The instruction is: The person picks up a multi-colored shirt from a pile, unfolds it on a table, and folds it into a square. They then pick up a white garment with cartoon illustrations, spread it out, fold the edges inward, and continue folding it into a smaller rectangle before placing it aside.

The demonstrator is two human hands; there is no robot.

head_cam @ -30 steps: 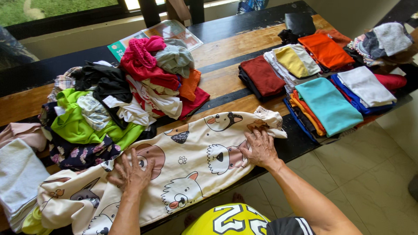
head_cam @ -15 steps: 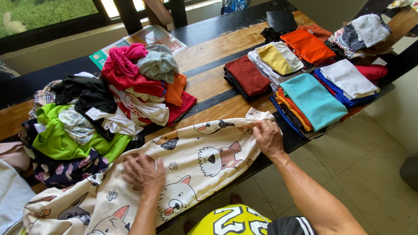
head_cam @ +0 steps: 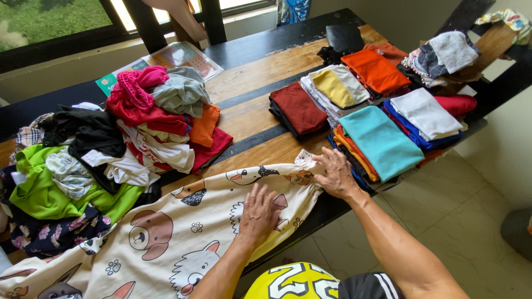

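Wooden table [head_cam: 260,72], left hand [head_cam: 259,213] and right hand [head_cam: 336,173] flat, fingers spread, on animal-print cloth [head_cam: 166,243], folded stacks [head_cam: 371,105] beside.

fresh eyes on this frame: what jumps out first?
Both hands press flat on a cream cloth printed with cartoon animals at the near table edge: left hand mid-cloth, right hand at its right end. Behind the cloth at left sits a jumbled heap of unfolded clothes; at right, neat folded stacks, a teal one nearest the right hand.

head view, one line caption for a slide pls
Both hands, left hand and right hand, press flat on an animal-print cloth beside folded clothes.
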